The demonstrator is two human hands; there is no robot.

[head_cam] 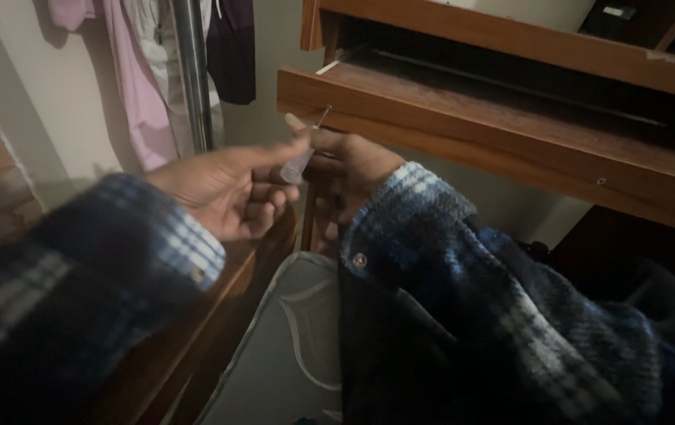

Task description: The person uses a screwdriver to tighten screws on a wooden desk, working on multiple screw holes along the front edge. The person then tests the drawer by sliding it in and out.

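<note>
At frame centre I pinch a small clear-handled screwdriver (299, 161) between both hands, left hand (231, 189) steadying its handle, right hand (349, 165) guiding its tip toward the wooden drawer front (463, 126).

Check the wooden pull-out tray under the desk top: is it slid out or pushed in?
Slid out. The brown wooden pull-out tray juts forward past the wooden desk top, its dark upper surface exposed.
</note>
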